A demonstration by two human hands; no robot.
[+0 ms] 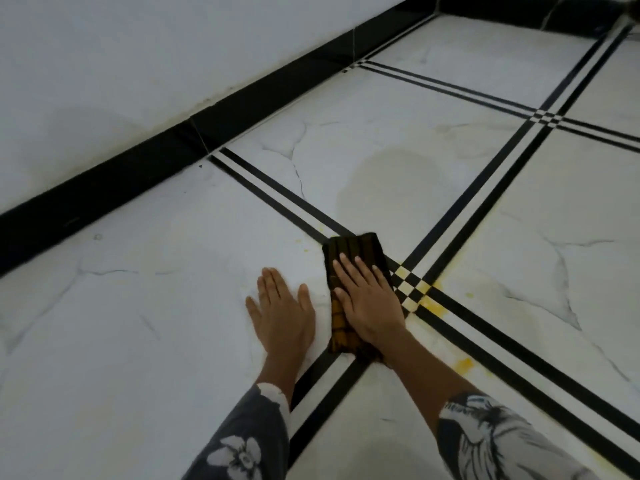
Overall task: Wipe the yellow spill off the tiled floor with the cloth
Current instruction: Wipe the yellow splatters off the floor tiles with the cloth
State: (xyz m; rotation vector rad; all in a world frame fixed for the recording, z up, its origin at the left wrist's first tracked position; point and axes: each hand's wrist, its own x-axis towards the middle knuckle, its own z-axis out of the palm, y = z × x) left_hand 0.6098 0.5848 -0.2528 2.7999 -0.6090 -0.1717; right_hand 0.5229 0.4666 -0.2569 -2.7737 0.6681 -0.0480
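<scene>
A folded dark cloth with yellow-brown stripes (pixel 353 251) lies on the white tiled floor (pixel 156 306), across a black double grout line. My right hand (pixel 367 299) presses flat on the cloth, fingers straight. My left hand (pixel 282 306) rests flat on the bare tile just left of the cloth, fingers spread. Yellow spill (pixel 434 308) stains the checkered tile crossing right of the cloth. A further patch of yellow spill (pixel 464 364) lies nearer to me. A pale yellowish wet smear (pixel 388 181) spreads over the tile beyond the cloth.
A white wall (pixel 138 64) with a black skirting strip (pixel 173 150) runs along the left and far side. Black double lines (pixel 502 168) divide the large tiles. Small yellow specks (pixel 304 251) dot the tile left of the cloth.
</scene>
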